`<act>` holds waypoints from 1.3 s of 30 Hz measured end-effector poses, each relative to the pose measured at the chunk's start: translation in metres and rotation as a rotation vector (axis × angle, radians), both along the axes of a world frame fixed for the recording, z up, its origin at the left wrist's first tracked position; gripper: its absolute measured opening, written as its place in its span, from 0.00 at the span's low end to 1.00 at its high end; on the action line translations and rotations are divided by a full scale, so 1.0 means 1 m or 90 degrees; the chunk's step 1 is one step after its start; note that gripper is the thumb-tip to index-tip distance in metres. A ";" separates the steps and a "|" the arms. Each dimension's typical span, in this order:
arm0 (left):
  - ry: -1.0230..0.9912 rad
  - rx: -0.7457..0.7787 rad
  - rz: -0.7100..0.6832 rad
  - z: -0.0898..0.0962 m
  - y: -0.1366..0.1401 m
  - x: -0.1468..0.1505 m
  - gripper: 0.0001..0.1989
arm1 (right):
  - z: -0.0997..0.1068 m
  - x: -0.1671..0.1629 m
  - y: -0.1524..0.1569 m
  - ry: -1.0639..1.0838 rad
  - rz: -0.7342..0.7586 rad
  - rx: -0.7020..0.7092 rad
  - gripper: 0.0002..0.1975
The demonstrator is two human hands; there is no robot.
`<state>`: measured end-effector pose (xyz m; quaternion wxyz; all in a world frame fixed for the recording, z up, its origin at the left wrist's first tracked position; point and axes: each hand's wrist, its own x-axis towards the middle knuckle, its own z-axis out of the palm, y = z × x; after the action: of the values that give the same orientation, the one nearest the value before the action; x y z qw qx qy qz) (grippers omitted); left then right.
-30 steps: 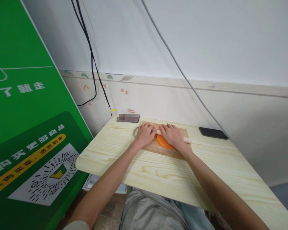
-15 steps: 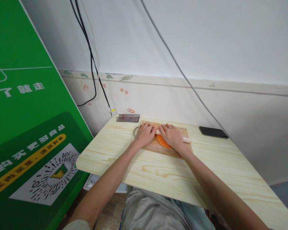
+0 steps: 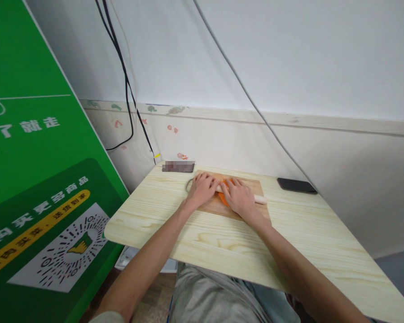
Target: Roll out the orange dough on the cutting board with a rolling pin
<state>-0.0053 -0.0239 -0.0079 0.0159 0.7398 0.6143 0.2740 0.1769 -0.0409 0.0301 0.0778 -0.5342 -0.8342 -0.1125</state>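
Observation:
A pale wooden rolling pin (image 3: 260,199) lies across a wooden cutting board (image 3: 255,184), its right end sticking out past my right hand. Under the pin is a flat orange sheet, perhaps dough or clay (image 3: 224,199), showing on both sides of it. My left hand (image 3: 204,187) rests over the pin's left part with the fingers curved across it; that end is hidden. My right hand (image 3: 239,195) presses on the pin to the right, fingers laid over it and covering some of the orange sheet.
The board lies on a light wood-grain table (image 3: 202,233) set against the wall. A black phone (image 3: 296,185) lies at the back right, a dark flat item (image 3: 178,167), partly blurred, at the back left. Cables (image 3: 126,80) hang by the wall. A green sign (image 3: 37,170) stands left.
The rolling pin has rolled slightly toward me under both hands. More of the orange sheet shows beyond the pin, and less on the near side. The camera view has shifted a little.

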 end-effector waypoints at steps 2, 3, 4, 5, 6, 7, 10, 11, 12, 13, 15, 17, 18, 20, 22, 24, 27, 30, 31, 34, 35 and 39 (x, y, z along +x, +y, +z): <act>0.000 -0.003 0.006 0.000 0.000 0.000 0.18 | 0.001 0.001 0.008 -0.042 0.025 -0.005 0.26; 0.000 -0.005 0.007 -0.001 0.000 0.000 0.18 | 0.003 0.002 0.013 -0.065 0.042 -0.006 0.26; 0.000 -0.006 0.007 -0.001 0.001 0.000 0.18 | 0.004 0.003 0.017 -0.086 0.058 -0.007 0.25; 0.000 -0.006 0.006 -0.001 0.001 0.000 0.18 | 0.005 0.004 0.022 -0.101 0.067 -0.009 0.25; 0.000 -0.005 0.006 -0.001 0.001 0.000 0.18 | 0.006 0.005 0.025 -0.111 0.070 -0.011 0.24; -0.001 -0.004 0.006 -0.001 0.001 0.000 0.18 | 0.006 0.005 0.028 -0.116 0.070 -0.013 0.24; -0.004 -0.001 0.006 -0.002 0.001 0.000 0.18 | 0.007 0.004 0.026 -0.103 0.061 -0.015 0.24; -0.007 0.000 0.005 -0.002 0.001 0.000 0.18 | 0.007 0.004 0.022 -0.090 0.052 -0.014 0.25; -0.010 0.000 0.003 -0.002 0.001 0.000 0.17 | 0.006 0.003 0.018 -0.073 0.041 -0.013 0.25; -0.012 -0.001 0.002 -0.002 0.001 0.000 0.17 | 0.004 0.001 0.013 -0.052 0.029 -0.010 0.26; -0.016 -0.003 0.001 -0.001 0.001 0.000 0.17 | 0.001 -0.001 0.004 -0.003 0.004 0.000 0.27; -0.016 -0.006 0.003 0.000 0.000 0.000 0.17 | -0.002 -0.002 -0.002 0.037 -0.012 0.008 0.28; -0.015 -0.007 0.003 0.000 0.000 0.000 0.17 | -0.003 -0.003 -0.004 0.047 -0.017 0.008 0.28; -0.010 -0.010 0.001 0.001 -0.001 0.000 0.17 | -0.003 -0.003 -0.004 0.048 -0.018 0.001 0.28; -0.002 -0.012 -0.001 0.001 -0.001 0.000 0.17 | -0.001 -0.003 -0.001 0.036 -0.013 -0.007 0.28; 0.003 -0.011 0.000 0.001 -0.001 -0.001 0.17 | 0.002 -0.003 0.005 0.012 -0.009 -0.012 0.28; 0.004 -0.006 0.005 0.000 0.000 0.000 0.18 | 0.005 -0.001 0.016 -0.041 0.023 -0.011 0.25; 0.001 0.000 0.010 0.000 0.000 0.000 0.18 | 0.006 0.000 0.021 -0.063 0.045 -0.004 0.23; 0.000 0.002 0.009 0.000 0.000 0.000 0.18 | 0.006 0.001 0.020 -0.056 0.039 -0.003 0.23; -0.002 0.006 -0.001 0.000 -0.001 0.000 0.17 | 0.003 -0.001 0.012 -0.016 0.013 0.001 0.24; -0.002 0.006 -0.003 0.000 -0.001 0.000 0.17 | 0.001 -0.001 0.008 -0.001 0.007 0.005 0.25; -0.005 -0.004 0.007 0.000 0.000 0.001 0.16 | -0.003 -0.003 -0.004 0.045 -0.018 0.015 0.26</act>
<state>-0.0048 -0.0243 -0.0079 0.0190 0.7352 0.6192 0.2752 0.1736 -0.0454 0.0275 0.1122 -0.5487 -0.8219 -0.1043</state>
